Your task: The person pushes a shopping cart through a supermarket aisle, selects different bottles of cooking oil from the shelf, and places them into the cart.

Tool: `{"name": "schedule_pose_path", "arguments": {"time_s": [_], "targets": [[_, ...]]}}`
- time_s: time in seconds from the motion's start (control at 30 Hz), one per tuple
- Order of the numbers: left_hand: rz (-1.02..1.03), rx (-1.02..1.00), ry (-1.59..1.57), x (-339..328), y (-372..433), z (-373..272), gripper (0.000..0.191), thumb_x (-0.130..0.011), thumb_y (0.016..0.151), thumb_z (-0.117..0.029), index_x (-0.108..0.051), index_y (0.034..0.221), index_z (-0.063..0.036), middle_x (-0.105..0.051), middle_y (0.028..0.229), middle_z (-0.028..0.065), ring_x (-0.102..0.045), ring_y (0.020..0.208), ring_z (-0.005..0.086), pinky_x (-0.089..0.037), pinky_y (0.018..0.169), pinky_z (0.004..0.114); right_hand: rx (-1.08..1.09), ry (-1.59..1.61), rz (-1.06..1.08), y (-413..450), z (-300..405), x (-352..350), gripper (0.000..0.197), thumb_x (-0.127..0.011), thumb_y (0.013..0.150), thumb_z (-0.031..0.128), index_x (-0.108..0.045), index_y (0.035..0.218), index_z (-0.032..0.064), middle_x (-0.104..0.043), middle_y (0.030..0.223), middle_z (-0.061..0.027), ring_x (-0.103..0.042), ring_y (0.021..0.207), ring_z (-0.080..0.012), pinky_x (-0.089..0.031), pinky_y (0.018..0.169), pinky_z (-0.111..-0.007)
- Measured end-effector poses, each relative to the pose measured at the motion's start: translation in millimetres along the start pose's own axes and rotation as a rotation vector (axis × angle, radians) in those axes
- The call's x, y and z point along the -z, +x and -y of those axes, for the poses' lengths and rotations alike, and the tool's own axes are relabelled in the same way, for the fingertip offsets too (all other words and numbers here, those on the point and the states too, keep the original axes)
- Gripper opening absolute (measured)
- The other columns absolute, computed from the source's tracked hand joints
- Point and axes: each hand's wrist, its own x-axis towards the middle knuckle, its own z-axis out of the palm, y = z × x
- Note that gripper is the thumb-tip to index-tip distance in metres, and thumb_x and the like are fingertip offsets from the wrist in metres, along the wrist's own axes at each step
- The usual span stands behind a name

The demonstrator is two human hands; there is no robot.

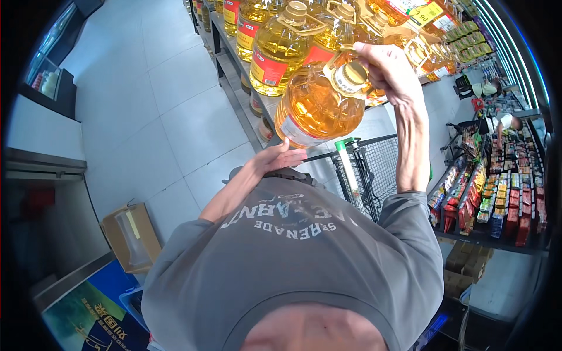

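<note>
My right hand (388,70) grips the yellow handle at the neck of a large clear plastic bottle of amber cooking oil (320,105). The bottle hangs tilted, its capped neck towards that hand. Under its labelled base, my left hand (281,158) is spread palm up with the thumb at the bottle's lower edge; whether it bears any weight cannot be told. Beside the held bottle, a bottle of paler yellow oil (281,52) with a red and yellow label stands on a grey shelf (239,59) among several similar ones.
A wire shopping cart (377,162) with a green-ended handle is just beyond my body. Packed snack racks (496,197) line the right side, with a person (505,123) bending near them. An open cardboard box (131,237) sits on the tiled floor at the left.
</note>
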Motion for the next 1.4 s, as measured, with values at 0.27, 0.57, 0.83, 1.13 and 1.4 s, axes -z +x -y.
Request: {"name": "schedule_pose_path", "arguments": {"time_s": [0.27,0.57,0.83,1.13,1.4], "targets": [[-0.162,-0.174,-0.137,-20,13,5,0.067,-0.052,0.105,-0.033,-0.018,0.152,0.0017,-0.039,0.151,0.0274,-0.040,0.143,0.0369,-0.035,0.120,0.050,-0.020,-0.071,0.052,23,-12,-6,0.043,-0.075,0.089,0.035,-0.058,0.058,0.0114,-0.041,0.049,0.0083,-0.028,0.042,-0.0017,-0.017,0.042,-0.024],[-0.136,-0.272,-0.165,-37,25,-15,0.100,-0.060,0.091,-0.058,-0.014,0.153,0.0063,-0.041,0.148,0.0323,-0.048,0.136,0.0397,-0.039,0.117,0.050,-0.043,-0.308,-0.179,80,-44,24,0.028,-0.068,0.090,0.026,-0.071,0.085,-0.0011,-0.056,0.061,0.0018,-0.045,0.050,-0.0099,-0.036,0.047,-0.028],[-0.148,-0.284,-0.105,-32,28,-23,0.089,-0.056,0.097,-0.050,-0.015,0.153,0.0067,-0.042,0.147,0.0333,-0.044,0.138,0.0439,-0.038,0.118,0.052,0.189,-0.127,-0.082,118,-62,-2,0.023,-0.069,0.091,0.025,-0.072,0.084,0.0029,-0.065,0.072,-0.0052,-0.058,0.063,-0.0140,-0.045,0.057,-0.031],[-0.286,-0.299,-0.028,-44,45,-26,0.082,-0.040,0.101,-0.057,-0.023,0.150,0.0056,-0.045,0.145,0.0297,-0.049,0.135,0.0407,-0.037,0.118,0.054,0.518,-0.435,-0.449,79,-70,-15,0.022,-0.070,0.091,0.024,-0.072,0.103,0.0051,-0.072,0.097,-0.0123,-0.069,0.087,-0.0198,-0.054,0.075,-0.035],[-0.306,-0.107,-0.134,-50,48,-34,0.086,-0.049,0.095,-0.060,-0.031,0.146,0.0076,-0.053,0.142,0.0255,-0.053,0.133,0.0359,-0.043,0.114,0.050,0.468,-0.296,-1.115,-17,-150,-26,0.022,-0.069,0.095,0.025,-0.070,0.099,0.0033,-0.067,0.078,-0.0035,-0.052,0.063,-0.0092,-0.044,0.062,-0.025]]}}
